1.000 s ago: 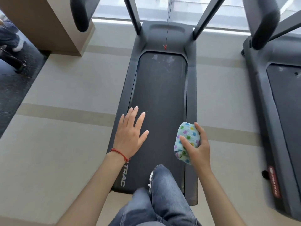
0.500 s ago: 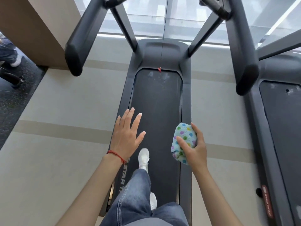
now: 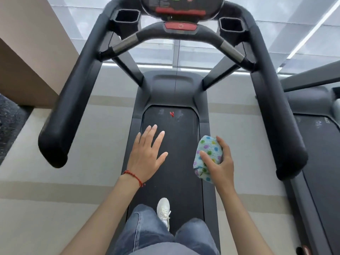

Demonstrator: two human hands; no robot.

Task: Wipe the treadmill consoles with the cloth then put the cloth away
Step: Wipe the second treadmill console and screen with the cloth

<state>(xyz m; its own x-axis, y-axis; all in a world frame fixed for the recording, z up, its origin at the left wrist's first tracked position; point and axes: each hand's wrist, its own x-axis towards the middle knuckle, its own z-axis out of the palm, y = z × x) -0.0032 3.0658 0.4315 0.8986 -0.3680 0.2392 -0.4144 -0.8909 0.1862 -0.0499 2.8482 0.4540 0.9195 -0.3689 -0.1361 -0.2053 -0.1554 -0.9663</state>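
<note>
Cloth: the spotty cloth [image 3: 207,159] is sitting bunched up in the right hand [image 3: 219,162], low over the right side of the running belt [image 3: 176,144].
Right grip: the thumb and fingers are curling round the cloth and holding it as a soft ball.
Left grip: the left hand [image 3: 145,155] is holding nothing, with its fingers straight and spread wide.
Console: the console [image 3: 181,8] is sitting high at the top of the view, well apart from the cloth, so no wiping is happening yet.
Step in hand, as I judge it: the person is walking up the belt to reach the console.
Doing it well: the cloth should be opening out flat in the palm, so more of it is rubbing the screen.
Care: the red stop button [image 3: 181,26] is sitting just under the console, so gentle pressing is wise there.
Around: the long black handrails [image 3: 73,100] are running down both sides, and a second treadmill [image 3: 316,137] is standing to the right.
</note>
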